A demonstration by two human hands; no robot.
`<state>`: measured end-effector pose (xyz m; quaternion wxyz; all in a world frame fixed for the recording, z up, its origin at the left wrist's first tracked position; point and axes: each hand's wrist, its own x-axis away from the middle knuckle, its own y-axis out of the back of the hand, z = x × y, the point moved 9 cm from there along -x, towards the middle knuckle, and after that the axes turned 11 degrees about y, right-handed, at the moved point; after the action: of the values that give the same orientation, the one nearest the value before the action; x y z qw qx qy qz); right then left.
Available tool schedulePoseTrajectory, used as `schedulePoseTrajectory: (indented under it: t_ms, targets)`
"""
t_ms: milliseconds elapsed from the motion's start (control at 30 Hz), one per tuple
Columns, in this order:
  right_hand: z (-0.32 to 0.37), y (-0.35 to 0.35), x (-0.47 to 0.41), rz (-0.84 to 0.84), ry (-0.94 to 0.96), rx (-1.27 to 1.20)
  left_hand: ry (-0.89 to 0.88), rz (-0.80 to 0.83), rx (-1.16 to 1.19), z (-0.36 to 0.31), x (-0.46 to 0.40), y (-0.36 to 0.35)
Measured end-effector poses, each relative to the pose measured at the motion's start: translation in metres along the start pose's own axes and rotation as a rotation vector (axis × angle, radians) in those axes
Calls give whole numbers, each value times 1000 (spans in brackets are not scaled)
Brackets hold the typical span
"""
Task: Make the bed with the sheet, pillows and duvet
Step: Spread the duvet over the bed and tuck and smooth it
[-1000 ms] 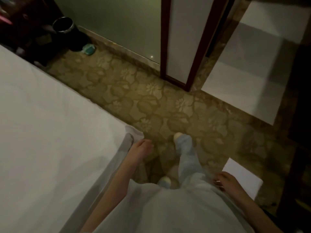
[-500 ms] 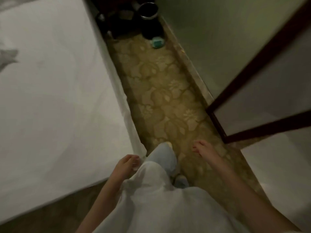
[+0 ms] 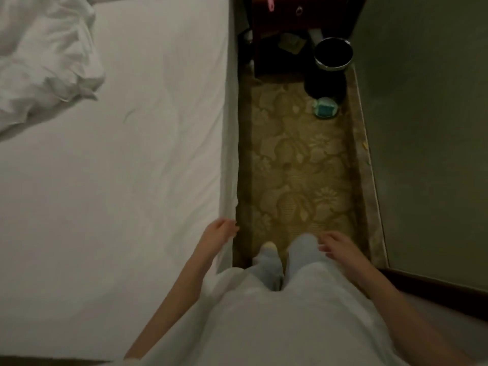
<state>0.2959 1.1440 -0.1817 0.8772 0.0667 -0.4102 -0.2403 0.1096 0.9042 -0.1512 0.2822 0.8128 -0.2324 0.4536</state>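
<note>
At the bedside, nothing in either grip.

The smooth white fitted sheet (image 3: 118, 180) lay flat across the mattress; my left hand (image 3: 219, 231) hung relaxed at its edge, my right hand (image 3: 340, 247) loose, both empty, crumpled white duvet (image 3: 45, 56) heaped far corner.

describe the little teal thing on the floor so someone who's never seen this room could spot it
Follow the strip of patterned carpet between the bed and the green wall to its far end. There stands a dark round bin; the small teal object lies on the carpet just in front of it, the only teal thing there.
</note>
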Motion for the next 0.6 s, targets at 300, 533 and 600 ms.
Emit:
schedulePoseTrajectory:
  t_ms: [300,533,600]
  targets:
    - [110,71,-166,26,-66,126,-134,39,56,-236,-87,-15]
    - [321,39,-326,202,149,146,56,-140,246,-308,-133,52]
    - [386,15,-354,287,207,159,115,-168,327,-317,-142,69]
